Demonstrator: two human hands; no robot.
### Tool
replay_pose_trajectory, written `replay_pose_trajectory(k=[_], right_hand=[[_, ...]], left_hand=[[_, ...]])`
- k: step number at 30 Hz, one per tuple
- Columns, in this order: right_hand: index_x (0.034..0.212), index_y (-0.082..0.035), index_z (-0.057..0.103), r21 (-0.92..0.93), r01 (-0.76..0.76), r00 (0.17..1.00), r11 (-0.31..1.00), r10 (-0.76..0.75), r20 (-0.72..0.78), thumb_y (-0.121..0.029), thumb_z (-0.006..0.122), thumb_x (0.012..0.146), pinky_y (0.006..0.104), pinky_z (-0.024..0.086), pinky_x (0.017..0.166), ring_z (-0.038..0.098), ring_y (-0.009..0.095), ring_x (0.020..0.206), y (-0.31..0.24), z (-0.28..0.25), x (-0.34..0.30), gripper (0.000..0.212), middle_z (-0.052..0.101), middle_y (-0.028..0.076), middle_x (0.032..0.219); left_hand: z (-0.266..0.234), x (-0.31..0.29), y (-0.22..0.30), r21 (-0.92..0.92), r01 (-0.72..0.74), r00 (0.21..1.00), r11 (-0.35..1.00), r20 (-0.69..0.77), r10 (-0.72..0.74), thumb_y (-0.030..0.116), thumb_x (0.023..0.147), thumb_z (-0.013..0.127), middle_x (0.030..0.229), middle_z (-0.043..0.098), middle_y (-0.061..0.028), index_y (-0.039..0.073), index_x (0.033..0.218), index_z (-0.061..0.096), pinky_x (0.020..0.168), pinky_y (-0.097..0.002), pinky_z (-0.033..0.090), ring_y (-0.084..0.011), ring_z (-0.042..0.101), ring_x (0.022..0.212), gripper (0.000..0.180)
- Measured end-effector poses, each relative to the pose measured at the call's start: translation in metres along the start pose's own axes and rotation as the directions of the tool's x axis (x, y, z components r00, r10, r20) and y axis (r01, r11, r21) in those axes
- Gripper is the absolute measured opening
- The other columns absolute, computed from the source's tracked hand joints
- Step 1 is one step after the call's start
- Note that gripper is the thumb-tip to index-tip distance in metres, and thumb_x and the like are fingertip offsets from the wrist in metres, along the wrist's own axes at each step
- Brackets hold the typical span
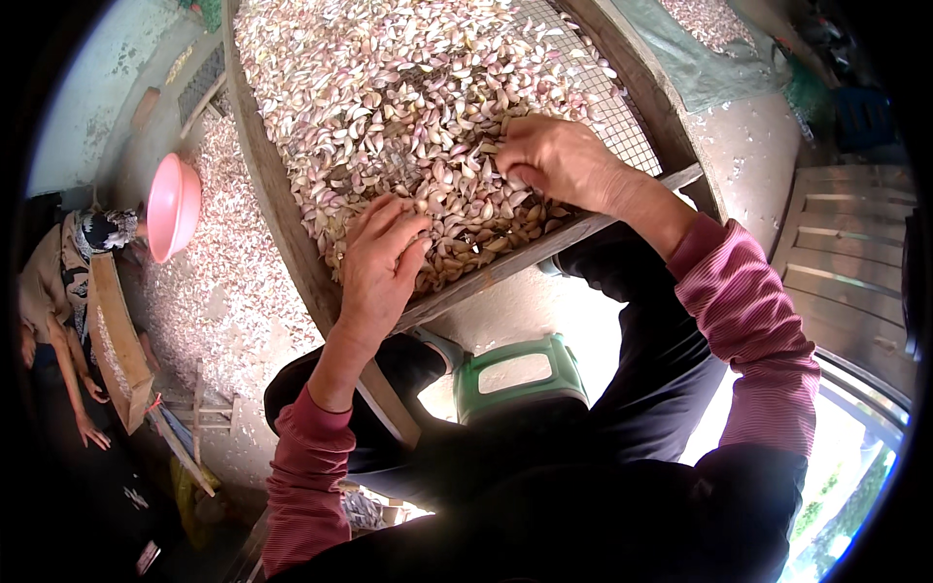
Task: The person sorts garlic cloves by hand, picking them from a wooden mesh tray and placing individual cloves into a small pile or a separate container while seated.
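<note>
A wood-framed wire mesh tray (277, 185) in front of me bears a thick layer of garlic cloves (340, 92), whitish with pink and purple skins. My left hand (377, 255) rests on the cloves in the tray's near left corner, its fingers bent but apart; no clove shows in its grasp. Farther right, my right hand (569, 163) dips into the cloves with curled fingers, thumb drawn in toward the forefinger. Whatever lies between those fingertips is hidden. Darker, browner cloves gather along the near frame bar below both hands.
Bare mesh (612, 97) shows at the tray's right side. Loose cloves (228, 253) cover the floor at left, near a pink basin (175, 207). Another person (63, 291) sits there by a wooden tray (117, 340). A green plastic stool (520, 377) stands between my legs.
</note>
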State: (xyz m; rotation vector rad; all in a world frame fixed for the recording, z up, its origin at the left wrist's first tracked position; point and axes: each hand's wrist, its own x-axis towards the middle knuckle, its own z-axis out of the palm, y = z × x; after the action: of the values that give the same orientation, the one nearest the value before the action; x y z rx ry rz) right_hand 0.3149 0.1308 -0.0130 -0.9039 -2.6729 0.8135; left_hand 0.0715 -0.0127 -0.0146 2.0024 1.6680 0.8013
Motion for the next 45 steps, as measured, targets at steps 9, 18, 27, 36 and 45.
replay_pose_trajectory(k=[9, 18, 27, 36, 45], right_hand=[[0.118, -0.006, 0.062, 0.523, -0.444, 0.893, 0.727, 0.411, 0.186, -0.012, 0.048, 0.102, 0.0196, 0.051, 0.065, 0.060, 0.006, 0.072, -0.026, -0.028, 0.011, 0.022, 0.067, 0.001, 0.087], [0.109, -0.009, 0.072, 0.350, -0.499, 0.841, 0.793, 0.540, -0.027, -0.021, 0.064, 0.094, 0.0314, 0.055, 0.079, 0.068, 0.014, 0.080, -0.013, -0.035, 0.001, 0.021, 0.073, 0.008, 0.092], [0.113, -0.019, 0.069, 0.011, -0.121, 0.993, 0.993, 0.121, 0.011, -0.014, 0.077, 0.078, 0.0294, 0.058, 0.088, 0.067, 0.016, 0.091, -0.007, -0.007, 0.008, 0.037, 0.066, 0.001, 0.106], [0.078, -0.004, 0.067, 0.053, 0.041, 0.987, 0.998, -0.049, 0.150, 0.000, 0.072, 0.080, 0.0287, 0.062, 0.081, 0.068, 0.021, 0.090, -0.010, 0.001, 0.008, 0.007, 0.066, 0.007, 0.094], [0.096, -0.008, 0.071, 0.100, -0.246, 0.968, 0.964, 0.241, 0.065, -0.007, 0.071, 0.084, 0.0266, 0.062, 0.080, 0.069, 0.016, 0.088, 0.003, -0.027, 0.002, 0.012, 0.071, 0.006, 0.099]], left_hand=[[0.022, 0.020, 0.002, -0.256, 0.101, 0.994, 0.961, -0.015, -0.109, 0.002, 0.085, 0.064, 0.099, 0.068, -0.0091, 0.005, 0.107, 0.068, 0.075, -0.0278, 0.051, -0.0171, 0.064, 0.083, 0.022], [0.038, 0.037, 0.006, -0.156, 0.111, 0.990, 0.981, -0.069, -0.123, -0.001, 0.075, 0.073, 0.104, 0.057, -0.0075, 0.014, 0.121, 0.060, 0.070, -0.0297, 0.051, -0.0176, 0.057, 0.079, 0.050], [0.029, 0.038, -0.025, 0.003, 0.201, 0.979, 0.980, 0.033, -0.201, -0.006, 0.073, 0.069, 0.095, 0.059, -0.0111, 0.006, 0.103, 0.064, 0.060, -0.0297, 0.048, -0.0185, 0.061, 0.073, 0.033], [0.023, 0.033, 0.001, 0.063, -0.192, 0.974, 0.979, 0.136, 0.182, 0.006, 0.072, 0.077, 0.108, 0.057, -0.0054, 0.010, 0.102, 0.070, 0.086, -0.0363, 0.049, -0.0231, 0.058, 0.104, 0.031], [0.002, 0.023, -0.020, -0.158, -0.013, 0.953, 0.987, 0.297, 0.060, -0.006, 0.077, 0.066, 0.080, 0.063, -0.0104, 0.001, 0.088, 0.068, 0.064, -0.0329, 0.048, -0.0251, 0.063, 0.071, 0.013]])
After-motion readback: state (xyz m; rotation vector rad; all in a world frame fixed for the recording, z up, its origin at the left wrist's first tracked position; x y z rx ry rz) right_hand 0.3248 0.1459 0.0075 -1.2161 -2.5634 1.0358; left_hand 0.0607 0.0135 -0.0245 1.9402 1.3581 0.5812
